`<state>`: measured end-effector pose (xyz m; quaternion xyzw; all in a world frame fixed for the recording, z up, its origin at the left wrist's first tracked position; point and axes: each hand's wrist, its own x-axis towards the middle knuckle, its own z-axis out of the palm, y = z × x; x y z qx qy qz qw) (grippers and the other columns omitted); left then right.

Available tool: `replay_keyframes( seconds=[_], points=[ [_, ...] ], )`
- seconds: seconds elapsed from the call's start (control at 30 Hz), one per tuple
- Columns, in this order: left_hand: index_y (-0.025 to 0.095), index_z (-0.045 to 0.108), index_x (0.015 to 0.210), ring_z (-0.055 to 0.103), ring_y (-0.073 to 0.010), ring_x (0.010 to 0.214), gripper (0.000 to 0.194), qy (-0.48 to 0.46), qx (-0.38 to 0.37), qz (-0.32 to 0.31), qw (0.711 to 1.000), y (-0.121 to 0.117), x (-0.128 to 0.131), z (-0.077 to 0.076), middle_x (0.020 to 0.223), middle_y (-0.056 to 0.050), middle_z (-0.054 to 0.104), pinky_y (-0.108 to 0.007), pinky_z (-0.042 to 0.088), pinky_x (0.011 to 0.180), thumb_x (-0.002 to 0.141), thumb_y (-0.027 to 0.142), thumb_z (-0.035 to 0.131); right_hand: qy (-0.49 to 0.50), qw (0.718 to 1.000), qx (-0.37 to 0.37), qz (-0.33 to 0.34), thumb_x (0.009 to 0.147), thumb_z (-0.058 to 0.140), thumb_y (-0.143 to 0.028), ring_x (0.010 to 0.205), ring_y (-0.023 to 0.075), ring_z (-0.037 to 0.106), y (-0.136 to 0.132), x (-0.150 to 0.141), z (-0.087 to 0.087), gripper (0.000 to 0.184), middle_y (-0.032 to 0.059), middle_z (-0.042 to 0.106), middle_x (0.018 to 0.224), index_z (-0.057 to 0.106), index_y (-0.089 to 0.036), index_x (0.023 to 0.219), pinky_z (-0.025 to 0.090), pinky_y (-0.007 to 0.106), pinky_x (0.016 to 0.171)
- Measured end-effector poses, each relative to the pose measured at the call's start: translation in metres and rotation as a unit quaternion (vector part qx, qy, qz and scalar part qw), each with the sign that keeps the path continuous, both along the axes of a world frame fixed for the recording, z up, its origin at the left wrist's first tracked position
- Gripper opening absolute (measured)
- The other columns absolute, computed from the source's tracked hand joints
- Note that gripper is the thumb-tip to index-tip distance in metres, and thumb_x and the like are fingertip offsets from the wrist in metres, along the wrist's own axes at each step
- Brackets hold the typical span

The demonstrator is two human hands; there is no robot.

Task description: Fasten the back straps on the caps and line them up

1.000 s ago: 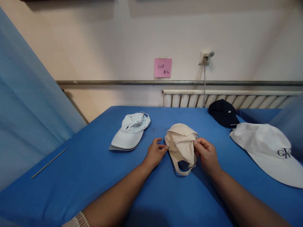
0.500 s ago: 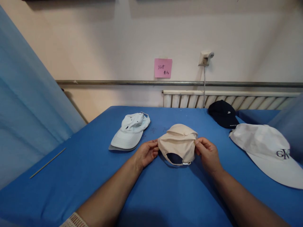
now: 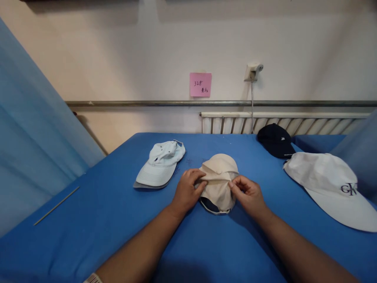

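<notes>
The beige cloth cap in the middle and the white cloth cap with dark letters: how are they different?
The left hand and right hand touch the beige cloth cap; neither touches the white cloth cap with dark letters. The beige cap's strap opening faces the near side, while the white cap's brim points to the right. The white cap shows letters; the beige cap shows none. Both are pale cloth caps.

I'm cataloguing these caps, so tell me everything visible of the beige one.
The beige cap looks like soft cloth, crown creased, with a button on top. A strap runs along the dark opening at its near side. It rests on the blue cover. The left hand touches its left side; the right hand pinches cloth on the right. I cannot make out its brim.
</notes>
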<state>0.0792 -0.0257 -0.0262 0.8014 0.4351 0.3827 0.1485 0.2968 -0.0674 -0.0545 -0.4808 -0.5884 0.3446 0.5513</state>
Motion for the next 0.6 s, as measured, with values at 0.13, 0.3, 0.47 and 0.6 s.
replay_keyframes(
  seconds=[0.13,0.3,0.47,0.6],
  points=[
    [0.021,0.066,0.09,0.055,-0.0189,0.093,0.014,-0.012,0.013,-0.019,1.0,-0.0041,0.0023,0.0024,0.096,-0.006,0.062,-0.034,0.044,0.087,0.089,0.025,0.053,-0.049,0.998,0.024,-0.031,0.083,0.059,-0.035,0.047,0.0094,0.041,0.0008,0.0002,0.0013,0.023,-0.0047,0.048,0.053,0.054,-0.02,0.068,0.031,0.022,0.046],
    [0.018,0.066,0.087,0.058,-0.0166,0.089,0.019,-0.118,-0.061,-0.038,0.99,-0.0032,0.0006,-0.0002,0.093,-0.005,0.062,-0.028,0.046,0.08,0.09,0.031,0.052,-0.08,0.994,0.049,-0.051,0.085,0.058,-0.034,0.048,0.0093,0.039,-0.0008,0.0023,0.0074,0.023,-0.0049,0.045,0.053,0.053,-0.02,0.067,0.031,0.022,0.046],
    [0.016,0.065,0.082,0.058,-0.016,0.087,0.023,-0.112,-0.098,-0.074,0.986,-0.0016,-0.0005,-0.0015,0.09,-0.004,0.062,-0.027,0.045,0.081,0.091,0.032,0.051,-0.063,0.997,0.051,0.002,0.087,0.056,-0.034,0.051,0.01,0.043,-0.0047,0.0029,0.0085,0.022,-0.0039,0.048,0.056,0.055,-0.019,0.07,0.034,0.022,0.049],
    [0.016,0.064,0.08,0.057,-0.0155,0.084,0.021,-0.116,-0.084,-0.078,0.987,-0.0033,-0.0014,0.0007,0.088,-0.004,0.062,-0.027,0.045,0.079,0.09,0.031,0.053,-0.052,0.997,0.053,0.009,0.087,0.056,-0.034,0.052,0.0099,0.043,-0.0038,0.0035,0.0072,0.022,-0.0039,0.048,0.058,0.055,-0.019,0.071,0.035,0.022,0.051]
  ],
)
